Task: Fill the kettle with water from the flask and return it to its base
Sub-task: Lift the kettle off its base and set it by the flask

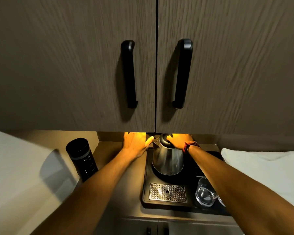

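We see the steel kettle (167, 158) standing upright on its round black base (166, 173), at the back of a black tray (147, 192) on the counter (126, 197). Our right hand (178, 141) is on top of it — the grip closed around the kettle's black handle (165, 140), with a red thread band (191, 145) at the wrist. Our left hand (136, 144) hovers just beside the kettle's spout, its grip wide, fingers spread and holding nothing; the thumb lies near the spout, though we cannot tell whether it touches.

On the tray in front of the base sits a perforated metal drip grate (167, 192), and to its right an upright clear glass (205, 192). The black flask (81, 158) stands upright on the counter to the left, well apart from the tray. Two closed cabinet doors (75, 65) with black handles hang overhead — a warm light glows beneath them.
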The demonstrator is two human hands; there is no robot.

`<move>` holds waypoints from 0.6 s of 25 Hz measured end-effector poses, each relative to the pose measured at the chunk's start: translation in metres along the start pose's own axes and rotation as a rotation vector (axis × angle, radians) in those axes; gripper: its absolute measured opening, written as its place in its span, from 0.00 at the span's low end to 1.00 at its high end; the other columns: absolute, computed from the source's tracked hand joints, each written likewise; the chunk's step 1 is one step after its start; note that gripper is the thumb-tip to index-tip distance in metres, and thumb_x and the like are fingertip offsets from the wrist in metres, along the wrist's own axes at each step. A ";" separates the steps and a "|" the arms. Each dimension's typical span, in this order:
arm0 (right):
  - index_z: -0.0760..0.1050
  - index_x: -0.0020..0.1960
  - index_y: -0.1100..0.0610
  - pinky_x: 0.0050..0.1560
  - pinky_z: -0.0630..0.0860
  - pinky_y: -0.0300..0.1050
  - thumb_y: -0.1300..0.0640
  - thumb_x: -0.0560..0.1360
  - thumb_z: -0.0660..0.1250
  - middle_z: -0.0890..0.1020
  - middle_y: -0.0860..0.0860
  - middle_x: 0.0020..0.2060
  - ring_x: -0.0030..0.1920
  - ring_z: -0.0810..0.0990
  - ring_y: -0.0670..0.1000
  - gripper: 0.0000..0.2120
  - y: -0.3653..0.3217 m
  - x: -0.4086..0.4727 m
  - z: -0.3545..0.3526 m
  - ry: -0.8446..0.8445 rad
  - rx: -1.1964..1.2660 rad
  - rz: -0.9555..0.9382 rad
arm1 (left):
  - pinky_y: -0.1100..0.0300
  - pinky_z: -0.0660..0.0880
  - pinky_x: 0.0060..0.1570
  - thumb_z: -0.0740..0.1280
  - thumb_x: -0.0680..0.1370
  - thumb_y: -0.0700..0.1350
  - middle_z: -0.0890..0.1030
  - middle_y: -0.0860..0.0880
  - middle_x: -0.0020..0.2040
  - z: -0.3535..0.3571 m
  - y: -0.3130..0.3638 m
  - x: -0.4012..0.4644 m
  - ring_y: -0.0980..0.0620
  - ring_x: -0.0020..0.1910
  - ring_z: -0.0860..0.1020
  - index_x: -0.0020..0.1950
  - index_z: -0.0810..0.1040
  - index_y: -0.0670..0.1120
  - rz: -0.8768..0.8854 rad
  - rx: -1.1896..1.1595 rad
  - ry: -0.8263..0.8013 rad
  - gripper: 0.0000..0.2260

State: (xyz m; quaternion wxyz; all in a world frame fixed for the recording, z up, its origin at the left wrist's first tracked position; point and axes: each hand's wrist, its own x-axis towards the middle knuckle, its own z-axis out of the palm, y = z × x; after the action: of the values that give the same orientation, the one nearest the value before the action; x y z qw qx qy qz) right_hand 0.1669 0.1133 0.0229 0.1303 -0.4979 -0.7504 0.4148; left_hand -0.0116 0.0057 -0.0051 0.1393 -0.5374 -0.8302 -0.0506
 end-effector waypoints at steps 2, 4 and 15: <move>0.64 0.33 0.53 0.33 0.64 0.40 0.61 0.81 0.57 0.69 0.51 0.31 0.31 0.67 0.50 0.17 0.029 0.003 -0.012 0.020 0.157 0.099 | 0.55 0.66 0.38 0.52 0.80 0.65 0.67 0.52 0.31 0.000 -0.002 0.002 0.50 0.37 0.75 0.34 0.67 0.49 0.007 -0.028 0.003 0.24; 0.69 0.39 0.56 0.41 0.71 0.45 0.64 0.81 0.57 0.75 0.57 0.40 0.38 0.72 0.55 0.12 0.040 0.004 -0.020 -0.003 0.199 0.168 | 0.55 0.67 0.38 0.52 0.80 0.65 0.68 0.51 0.32 0.000 -0.003 0.002 0.52 0.36 0.72 0.36 0.68 0.49 0.001 -0.057 0.003 0.23; 0.73 0.42 0.63 0.66 0.68 0.59 0.59 0.82 0.51 0.78 0.65 0.48 0.55 0.75 0.60 0.17 0.042 0.018 -0.007 0.116 0.246 0.050 | 0.46 0.72 0.53 0.52 0.79 0.67 0.80 0.46 0.45 -0.005 -0.016 -0.004 0.46 0.47 0.79 0.47 0.77 0.46 0.029 -0.055 -0.012 0.26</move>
State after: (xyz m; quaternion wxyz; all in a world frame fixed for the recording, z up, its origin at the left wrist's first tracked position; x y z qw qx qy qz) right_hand 0.1894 0.1392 -0.0083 0.2233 -0.5201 -0.6722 0.4773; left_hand -0.0234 -0.0057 -0.0003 0.1200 -0.5531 -0.8216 -0.0682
